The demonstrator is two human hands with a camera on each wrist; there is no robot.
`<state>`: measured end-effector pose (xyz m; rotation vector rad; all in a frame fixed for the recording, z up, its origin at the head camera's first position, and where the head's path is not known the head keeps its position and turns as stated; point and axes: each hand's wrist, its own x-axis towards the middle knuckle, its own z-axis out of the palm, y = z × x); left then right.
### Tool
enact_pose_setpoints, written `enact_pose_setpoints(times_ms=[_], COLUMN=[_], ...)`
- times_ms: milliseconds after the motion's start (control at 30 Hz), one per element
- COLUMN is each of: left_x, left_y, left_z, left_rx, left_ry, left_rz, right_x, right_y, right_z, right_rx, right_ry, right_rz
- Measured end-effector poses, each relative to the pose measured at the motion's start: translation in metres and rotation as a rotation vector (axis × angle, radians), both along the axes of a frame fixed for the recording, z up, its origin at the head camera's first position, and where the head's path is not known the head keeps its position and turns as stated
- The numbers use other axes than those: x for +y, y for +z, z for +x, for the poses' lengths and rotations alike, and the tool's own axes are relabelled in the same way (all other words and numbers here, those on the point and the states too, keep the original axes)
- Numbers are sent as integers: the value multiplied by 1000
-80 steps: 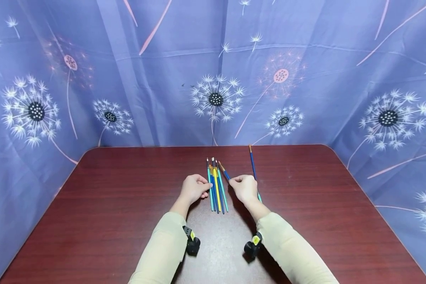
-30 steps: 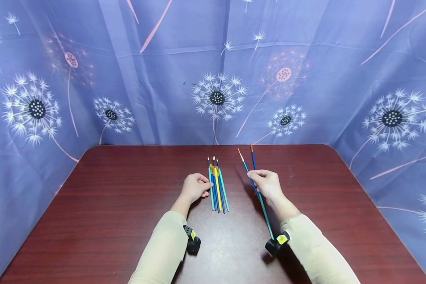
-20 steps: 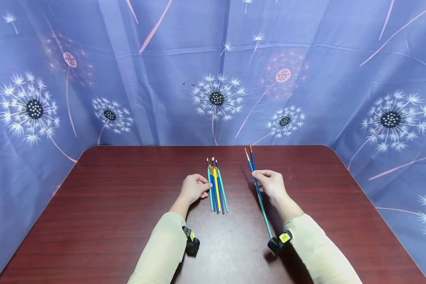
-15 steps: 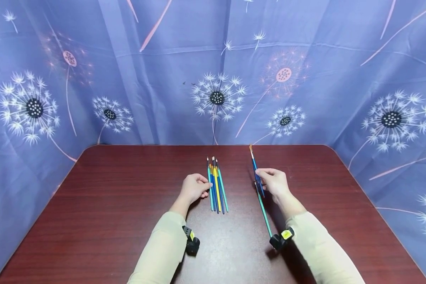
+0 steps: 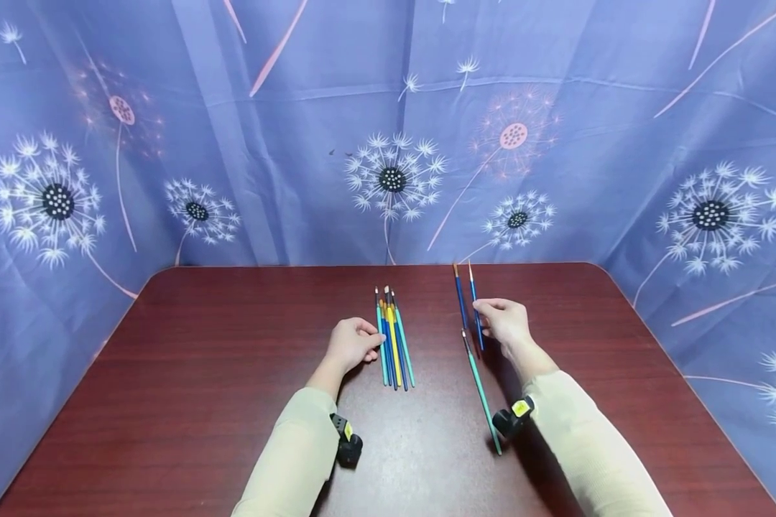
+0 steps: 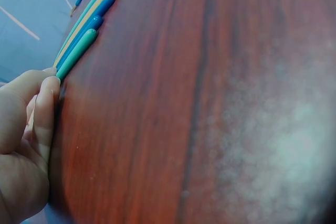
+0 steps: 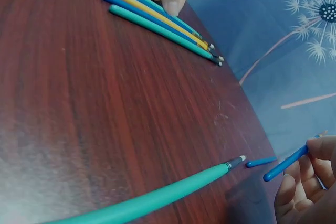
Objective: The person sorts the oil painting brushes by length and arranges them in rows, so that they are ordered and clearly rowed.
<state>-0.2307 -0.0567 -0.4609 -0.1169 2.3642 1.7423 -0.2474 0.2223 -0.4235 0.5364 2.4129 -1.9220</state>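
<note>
Several paintbrushes lie side by side in a bundle mid-table, teal, blue and one yellow paintbrush (image 5: 396, 352), bristles toward the curtain. My left hand (image 5: 354, 343) pinches the leftmost teal paintbrush (image 5: 384, 368) of this bundle between thumb and fingers. Over to the right, my right hand (image 5: 506, 323) pinches a thin blue paintbrush (image 5: 473, 286) by its handle, bristles pointing away from me. In the right wrist view the handle end of this blue paintbrush (image 7: 283, 165) looks lifted off the table. Left of that hand lie another blue paintbrush (image 5: 460, 298) and, nearer me, a teal paintbrush (image 5: 483, 395).
The dark red wooden table (image 5: 200, 395) reaches back to a blue curtain (image 5: 284, 143) printed with dandelions. Bristles of the right-hand blue paintbrushes lie close to the far edge. A small black camera (image 5: 349, 446) sits on the left wrist, another (image 5: 511, 418) on the right.
My right hand has carried the thin blue paintbrush rightward from beside the bundle, across the lying blue and teal paintbrushes to their right side. The left hand has stayed at the bundle.
</note>
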Motion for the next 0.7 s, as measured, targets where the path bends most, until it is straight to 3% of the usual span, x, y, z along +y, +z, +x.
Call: enact_pose_setpoints(times_ms=[700], left_x=[-1], left_y=[-2], left_z=[0], left_rx=[2], left_ry=[-2], left_rz=[5], right_x=[-1], right_y=[-5], right_z=[-32], right_rx=[-5], right_ry=[21], right_rz=[136])
